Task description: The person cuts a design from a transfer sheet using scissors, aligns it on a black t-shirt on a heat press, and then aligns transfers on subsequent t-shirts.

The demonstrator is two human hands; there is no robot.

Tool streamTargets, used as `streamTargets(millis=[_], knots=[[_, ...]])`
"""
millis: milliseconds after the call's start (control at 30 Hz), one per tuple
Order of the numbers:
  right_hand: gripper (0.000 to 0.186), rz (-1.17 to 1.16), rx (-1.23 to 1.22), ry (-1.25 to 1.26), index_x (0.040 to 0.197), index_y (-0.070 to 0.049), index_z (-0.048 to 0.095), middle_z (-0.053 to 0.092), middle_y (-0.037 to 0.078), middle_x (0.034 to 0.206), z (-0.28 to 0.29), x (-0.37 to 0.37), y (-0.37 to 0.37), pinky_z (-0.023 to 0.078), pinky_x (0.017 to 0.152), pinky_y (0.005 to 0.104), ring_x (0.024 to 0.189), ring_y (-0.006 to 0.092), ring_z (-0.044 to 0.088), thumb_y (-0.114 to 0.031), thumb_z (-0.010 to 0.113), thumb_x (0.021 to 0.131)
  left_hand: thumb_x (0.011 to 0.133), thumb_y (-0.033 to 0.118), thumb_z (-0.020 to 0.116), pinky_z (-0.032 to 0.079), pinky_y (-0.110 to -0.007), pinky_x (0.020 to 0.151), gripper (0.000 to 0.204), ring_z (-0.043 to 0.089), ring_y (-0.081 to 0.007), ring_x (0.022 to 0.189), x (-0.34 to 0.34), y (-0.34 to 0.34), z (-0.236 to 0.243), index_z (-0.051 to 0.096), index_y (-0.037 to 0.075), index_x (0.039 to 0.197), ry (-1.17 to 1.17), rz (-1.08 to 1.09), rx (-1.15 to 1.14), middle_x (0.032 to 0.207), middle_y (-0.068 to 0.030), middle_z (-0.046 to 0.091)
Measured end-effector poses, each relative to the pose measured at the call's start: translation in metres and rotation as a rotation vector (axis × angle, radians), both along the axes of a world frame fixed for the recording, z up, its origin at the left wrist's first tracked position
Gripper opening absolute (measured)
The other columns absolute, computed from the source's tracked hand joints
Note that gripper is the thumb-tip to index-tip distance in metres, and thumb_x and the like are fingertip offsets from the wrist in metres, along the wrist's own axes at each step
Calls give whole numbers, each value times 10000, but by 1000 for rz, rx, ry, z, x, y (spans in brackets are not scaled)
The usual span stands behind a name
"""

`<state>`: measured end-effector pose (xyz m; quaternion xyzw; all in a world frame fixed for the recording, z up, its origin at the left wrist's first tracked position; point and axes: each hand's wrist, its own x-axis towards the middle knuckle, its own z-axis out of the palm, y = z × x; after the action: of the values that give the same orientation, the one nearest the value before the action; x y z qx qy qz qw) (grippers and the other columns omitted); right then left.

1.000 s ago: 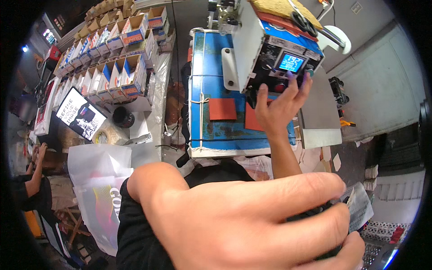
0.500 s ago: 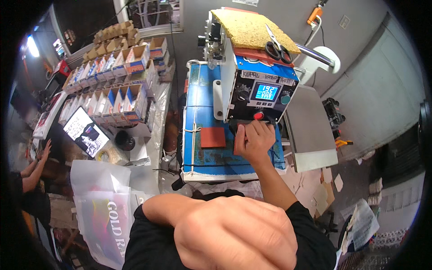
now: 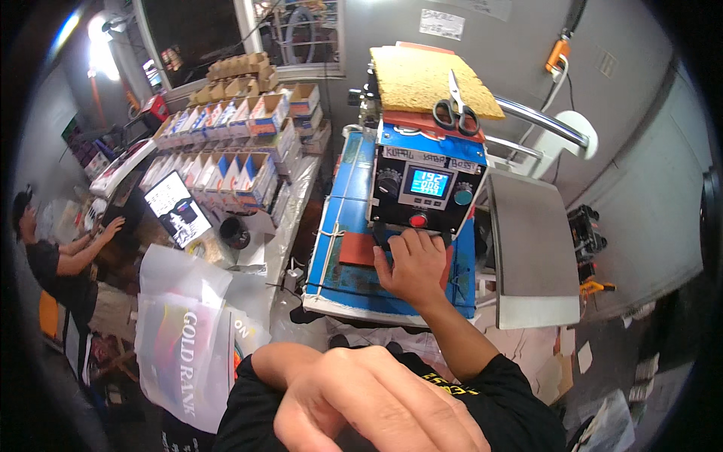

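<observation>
Your right hand (image 3: 413, 267), at the centre of the frame, lies over the black handle (image 3: 381, 235) below the front of the machine (image 3: 393, 209); its fingertips are hidden, so I cannot tell how tightly they wrap. The handle shows on both sides of your fingers, so the grip sits near its middle, probably to share the load evenly. Your thumb stays on the near side, perhaps as a counter-hold. Your left hand (image 3: 369, 399) is well apart at the lower middle, close to the camera, its fingers bent; whether it holds anything I cannot tell.

The lit screen (image 3: 429, 182) and red button (image 3: 418, 221) sit just above the handle, likely so you can read and reach them while standing here. Under the machine, a blue board (image 3: 339, 276) carries a red square (image 3: 358, 248), flat and just left of your right hand. String (image 3: 328, 233) crosses the board, perhaps to keep its cover tight.

Scissors (image 3: 455, 113) lie on the yellow pad (image 3: 414, 75) atop the machine, seemingly parked within reach. At left, open boxes (image 3: 260, 188) stand in rows, probably so their contents can be picked out easily
</observation>
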<state>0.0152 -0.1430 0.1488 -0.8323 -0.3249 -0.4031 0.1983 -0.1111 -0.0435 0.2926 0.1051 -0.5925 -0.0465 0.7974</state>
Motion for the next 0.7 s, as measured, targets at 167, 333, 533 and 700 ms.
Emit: streamTargets(millis=[167, 333, 533, 700], knots=[[234, 12, -28, 18, 798, -99, 593, 538, 75, 813, 3, -2, 0, 378, 702, 411, 781, 263, 570, -297, 716, 785, 934, 337, 709, 560, -449, 883, 599, 665, -443, 1024, -25, -39, -2, 620, -219, 1137, 106, 152, -54, 1112, -375, 635], [224, 54, -12, -1, 795, -94, 583, 527, 79, 806, 6, -3, -3, 390, 708, 408, 776, 268, 566, -272, 719, 776, 929, 327, 713, 550, -480, 870, 572, 656, -441, 1021, -22, -37, 8, 622, -199, 1135, 41, 192, 38, 1115, -359, 632], [230, 85, -53, 45, 858, -78, 602, 550, 95, 847, 4, -4, -9, 392, 720, 416, 805, 286, 573, -251, 721, 766, 934, 300, 706, 536, -531, 847, 512, 643, -442, 1008, -27, -41, 15, 631, -170, 1121, 78, 140, -28, 1110, -340, 628], [234, 91, -70, 53, 846, -91, 575, 549, 91, 871, 8, -8, -6, 397, 729, 428, 831, 277, 572, -264, 714, 772, 950, 299, 675, 521, -499, 882, 465, 633, -397, 1032, -10, -28, 19, 629, -116, 1155, 46, 369, 251, 1134, -279, 632]])
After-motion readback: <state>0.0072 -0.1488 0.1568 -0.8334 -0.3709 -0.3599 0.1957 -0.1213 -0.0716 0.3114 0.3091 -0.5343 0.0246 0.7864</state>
